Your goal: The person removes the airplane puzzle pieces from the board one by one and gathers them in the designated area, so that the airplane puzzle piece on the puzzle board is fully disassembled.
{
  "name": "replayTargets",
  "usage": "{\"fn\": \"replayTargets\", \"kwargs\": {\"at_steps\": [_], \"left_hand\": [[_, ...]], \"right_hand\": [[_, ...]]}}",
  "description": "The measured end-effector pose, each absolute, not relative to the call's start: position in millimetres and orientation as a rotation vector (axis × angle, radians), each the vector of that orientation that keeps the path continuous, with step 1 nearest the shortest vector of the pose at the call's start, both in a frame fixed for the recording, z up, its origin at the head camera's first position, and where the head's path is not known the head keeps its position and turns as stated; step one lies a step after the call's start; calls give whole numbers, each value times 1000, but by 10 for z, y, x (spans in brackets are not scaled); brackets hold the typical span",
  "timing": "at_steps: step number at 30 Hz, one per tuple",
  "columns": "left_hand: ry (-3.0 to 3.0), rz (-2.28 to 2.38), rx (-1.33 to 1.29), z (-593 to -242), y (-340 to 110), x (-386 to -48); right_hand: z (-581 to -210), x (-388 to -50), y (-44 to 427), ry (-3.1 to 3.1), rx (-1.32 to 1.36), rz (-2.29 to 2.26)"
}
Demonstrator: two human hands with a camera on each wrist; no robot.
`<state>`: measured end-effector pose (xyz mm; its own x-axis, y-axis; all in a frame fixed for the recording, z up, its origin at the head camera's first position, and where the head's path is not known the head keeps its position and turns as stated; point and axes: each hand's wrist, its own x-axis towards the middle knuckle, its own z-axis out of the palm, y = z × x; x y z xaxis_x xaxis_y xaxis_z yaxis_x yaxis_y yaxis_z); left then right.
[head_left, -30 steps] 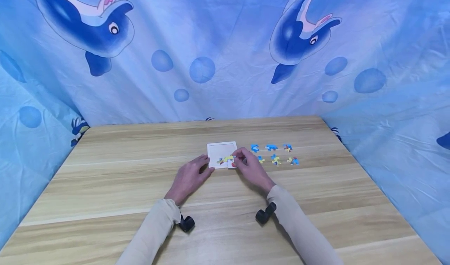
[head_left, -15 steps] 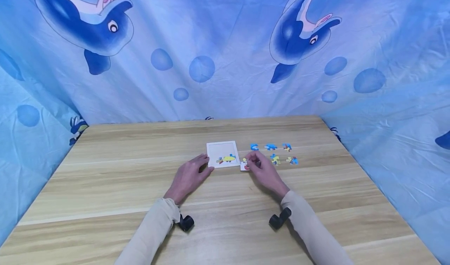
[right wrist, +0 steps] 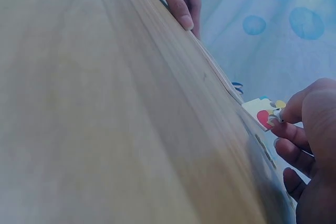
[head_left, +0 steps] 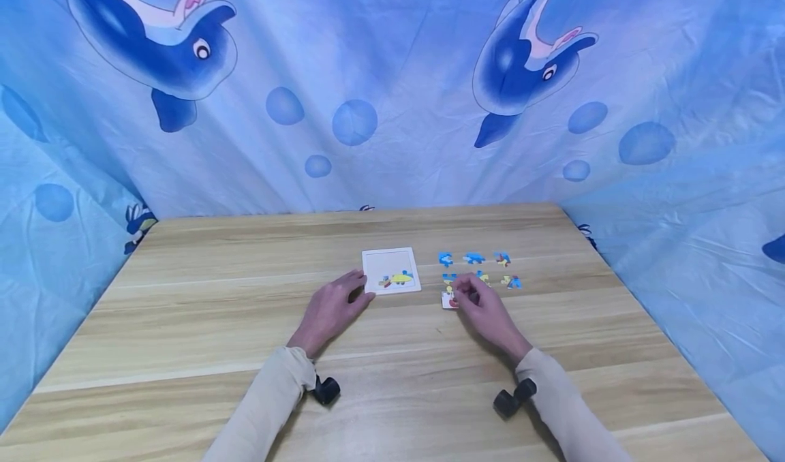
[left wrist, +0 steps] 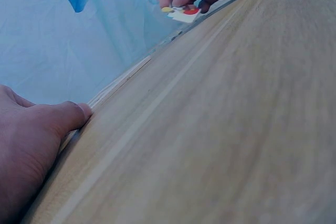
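A square white puzzle tray (head_left: 376, 264) lies on the table, with a yellow and blue picture section (head_left: 401, 278) fitted along its near side. My left hand (head_left: 331, 310) holds the tray at its near left corner, thumb at the near edge and fingers at the left edge. My right hand (head_left: 487, 311) pinches a white jigsaw piece (right wrist: 255, 108) with red and yellow print between thumb and fingertips. That piece is raised above the table, right of the tray. Just beyond the right hand lie loose jigsaw pieces (head_left: 473, 258), some partly hidden by it.
The wooden table (head_left: 392, 394) ends at a blue curtain (head_left: 398, 169) with dolphins on it. Loose pieces lie in two rows right of the tray, one of them blue and red (head_left: 512, 282) at the near right end.
The right hand has moved away from the tray to the right, carrying the white and red jigsaw piece off it. The left hand has stayed at the tray's corner.
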<state>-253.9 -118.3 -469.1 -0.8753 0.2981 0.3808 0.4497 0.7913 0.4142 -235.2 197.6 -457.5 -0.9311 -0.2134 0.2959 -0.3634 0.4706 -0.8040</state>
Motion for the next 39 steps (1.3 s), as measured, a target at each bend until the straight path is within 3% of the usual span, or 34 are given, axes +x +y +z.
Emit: {"fn": "replayTargets", "kwargs": {"at_steps": [15, 33, 39], "left_hand": [[-2698, -745, -555, -4678, -1180, -2525], [-2705, -749, -558, -4666, -1182, -2540], [-2698, -736, -569, -4672, -1184, -2533]], "right_hand": [[-4598, -2192, 2125, -2587, 432, 1379], [-4578, -2188, 2086, -2688, 448, 1049], [-4601, -2223, 2139, -2655, 487, 1143]]}}
